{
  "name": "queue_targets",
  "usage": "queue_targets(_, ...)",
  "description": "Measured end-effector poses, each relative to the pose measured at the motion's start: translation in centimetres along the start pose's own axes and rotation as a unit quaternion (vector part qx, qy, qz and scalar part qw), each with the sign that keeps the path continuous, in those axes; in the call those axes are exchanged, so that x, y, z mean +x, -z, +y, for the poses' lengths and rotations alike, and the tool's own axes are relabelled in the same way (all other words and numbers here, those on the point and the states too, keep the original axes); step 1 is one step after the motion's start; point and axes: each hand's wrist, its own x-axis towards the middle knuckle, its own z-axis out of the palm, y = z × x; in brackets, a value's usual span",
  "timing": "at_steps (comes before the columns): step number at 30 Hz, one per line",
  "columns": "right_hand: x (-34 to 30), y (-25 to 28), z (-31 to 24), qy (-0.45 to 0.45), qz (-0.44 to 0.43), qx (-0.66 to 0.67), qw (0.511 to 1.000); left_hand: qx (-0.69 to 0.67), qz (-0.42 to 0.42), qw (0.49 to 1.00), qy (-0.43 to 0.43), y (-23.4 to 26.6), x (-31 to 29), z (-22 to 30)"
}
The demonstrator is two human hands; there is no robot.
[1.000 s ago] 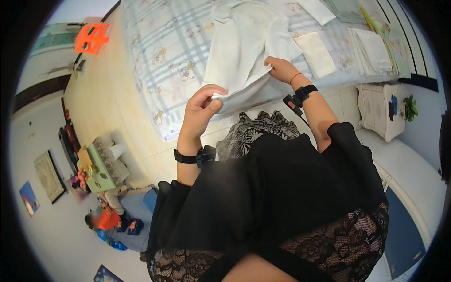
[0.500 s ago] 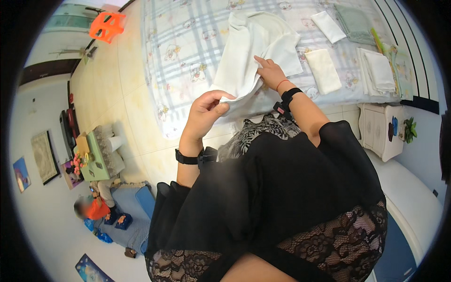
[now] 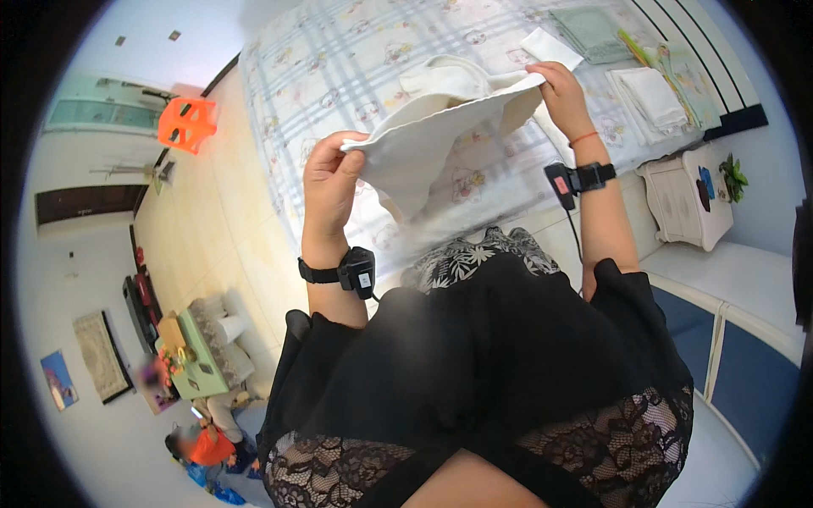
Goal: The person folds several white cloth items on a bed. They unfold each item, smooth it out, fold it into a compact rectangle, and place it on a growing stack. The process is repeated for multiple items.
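A white cloth (image 3: 432, 140) is stretched between my two hands above the bed (image 3: 326, 110). My left hand (image 3: 330, 178) pinches one corner between thumb and fingers. At the far end of the same edge, my right hand (image 3: 563, 97) grips the other corner. The rest of the cloth sags below and behind that edge, partly bunched. Just beyond my right hand lies a small folded white cloth (image 3: 552, 48). Another folded cream cloth (image 3: 555, 135) is partly hidden by my right hand and wrist.
Right on the bed are a stack of folded white cloths (image 3: 650, 102), a folded grey-green cloth (image 3: 589, 34) and a colourful package (image 3: 690, 80). A white nightstand (image 3: 684, 199) adjoins the bed. An orange stool (image 3: 188, 125) stands left; a person in orange (image 3: 210, 446) sits lower left.
The cloth has been lifted from the bed and its edge pulled out wide. My right hand moved right and away, now holding a corner; my left moved slightly left and up.
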Motion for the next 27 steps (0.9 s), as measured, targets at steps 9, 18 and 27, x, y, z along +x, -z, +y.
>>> queue_targets(9,-8.1,-8.1,-2.6,0.071,-0.143,0.004,0.987,-0.009,-0.084,0.996,-0.013,1.2,-1.5,1.3)
queue_targets(18,-12.1,-14.0,-5.1,-0.068,-0.618,0.001,0.784,0.081,-0.092,0.988,0.096,3.1,-5.3,0.5)
queue_targets(27,-14.0,-17.7,-4.3,0.045,-0.571,0.01,0.82,0.069,-0.063,0.981,0.172,2.5,-7.1,-2.2)
